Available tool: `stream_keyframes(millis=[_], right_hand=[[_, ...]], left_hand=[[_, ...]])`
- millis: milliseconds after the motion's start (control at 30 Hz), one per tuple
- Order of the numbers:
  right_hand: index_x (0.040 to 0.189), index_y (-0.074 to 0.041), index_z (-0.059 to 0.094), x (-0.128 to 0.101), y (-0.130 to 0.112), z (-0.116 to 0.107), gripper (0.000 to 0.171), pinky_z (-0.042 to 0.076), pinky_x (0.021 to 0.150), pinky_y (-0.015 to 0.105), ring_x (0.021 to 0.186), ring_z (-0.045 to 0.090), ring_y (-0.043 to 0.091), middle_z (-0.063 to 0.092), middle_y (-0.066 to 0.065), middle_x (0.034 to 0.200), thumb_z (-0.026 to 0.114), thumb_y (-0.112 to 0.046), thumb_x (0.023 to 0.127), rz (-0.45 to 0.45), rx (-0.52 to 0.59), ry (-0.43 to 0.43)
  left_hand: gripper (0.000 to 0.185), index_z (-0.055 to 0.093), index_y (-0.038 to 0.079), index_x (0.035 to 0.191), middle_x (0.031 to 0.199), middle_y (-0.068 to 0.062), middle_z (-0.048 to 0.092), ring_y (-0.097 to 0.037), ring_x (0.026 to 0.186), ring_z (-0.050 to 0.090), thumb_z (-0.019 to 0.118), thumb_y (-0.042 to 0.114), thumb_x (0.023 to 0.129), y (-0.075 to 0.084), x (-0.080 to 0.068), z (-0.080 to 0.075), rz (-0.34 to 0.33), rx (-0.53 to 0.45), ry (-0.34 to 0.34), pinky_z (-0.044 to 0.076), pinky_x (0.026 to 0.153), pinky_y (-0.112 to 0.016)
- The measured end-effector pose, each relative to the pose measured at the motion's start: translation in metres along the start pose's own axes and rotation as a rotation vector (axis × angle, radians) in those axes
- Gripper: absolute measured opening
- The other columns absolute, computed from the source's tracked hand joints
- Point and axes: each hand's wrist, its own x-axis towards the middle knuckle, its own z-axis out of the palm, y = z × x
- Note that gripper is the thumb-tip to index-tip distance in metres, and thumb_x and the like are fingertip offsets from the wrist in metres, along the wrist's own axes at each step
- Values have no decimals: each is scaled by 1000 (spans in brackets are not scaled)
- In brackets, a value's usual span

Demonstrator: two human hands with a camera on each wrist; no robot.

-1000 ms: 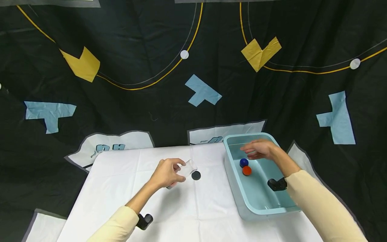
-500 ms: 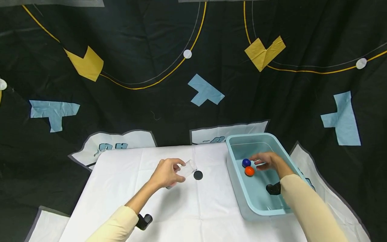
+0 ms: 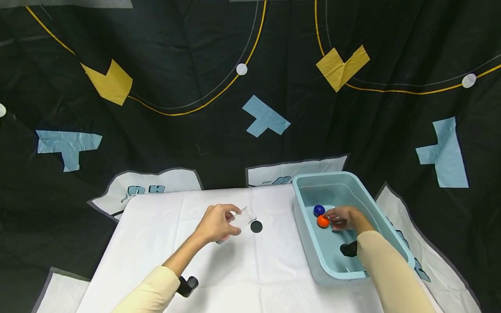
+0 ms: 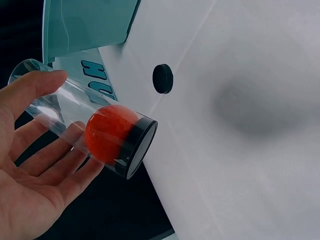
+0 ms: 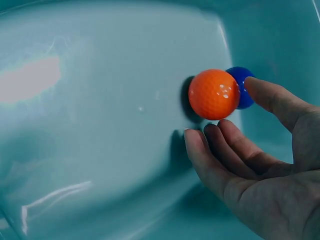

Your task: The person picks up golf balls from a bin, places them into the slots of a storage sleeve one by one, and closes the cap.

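Note:
My left hand (image 3: 217, 222) holds a clear plastic tube (image 4: 75, 102) tilted above the table, thumb on one side and fingers beneath. A red-orange ball (image 4: 106, 134) sits inside, against the black cap (image 4: 137, 147) at the tube's lower end. A separate round black cap (image 3: 256, 226) lies on the cloth close by. Inside the blue-green bin (image 3: 313, 256), my right hand (image 3: 342, 217) reaches toward an orange golf ball (image 5: 212, 95), fingers spread and bent around its near side. A blue ball (image 5: 245, 95) lies right behind it, partly hidden; whether the fingertips touch either ball is unclear.
White cloth (image 3: 156, 252) covers the table under the bin and the tube. The bin's raised walls surround my right hand. Behind the table hangs a dark curtain (image 3: 176, 143) with blue and yellow shapes.
My right hand has come down and toward me inside the bin, from above the balls to beside the orange golf ball. The left hand and tube have stayed nearly still.

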Motion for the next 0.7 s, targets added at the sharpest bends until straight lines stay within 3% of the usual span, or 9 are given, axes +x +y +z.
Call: stream_keyframes(millis=[267,500,700], right_hand=[[129,9,50,5,4,3,45,59,85,31,76,68,22,61,22,106,66,-19,97,30,33,2],[128,10,51,7,10,3,46,59,85,33,76,72,24,64,20,99,68,-18,96,44,93,-4],[127,11,47,10,11,7,47,58,86,35,80,72,25,61,18,99,69,-16,96,16,138,-62]], left_hand=[[44,76,12,108,91,-11,76,-15,77,68,90,12,66,1,0,2,25,-30,-19,54,64,-27],[45,76,12,108,91,-9,76,-23,84,72,90,12,66,-1,-2,-1,6,-27,-4,55,64,-28],[44,76,14,106,90,-9,76,-18,80,70,91,11,65,-4,-4,-2,-11,-4,2,55,66,-29]])
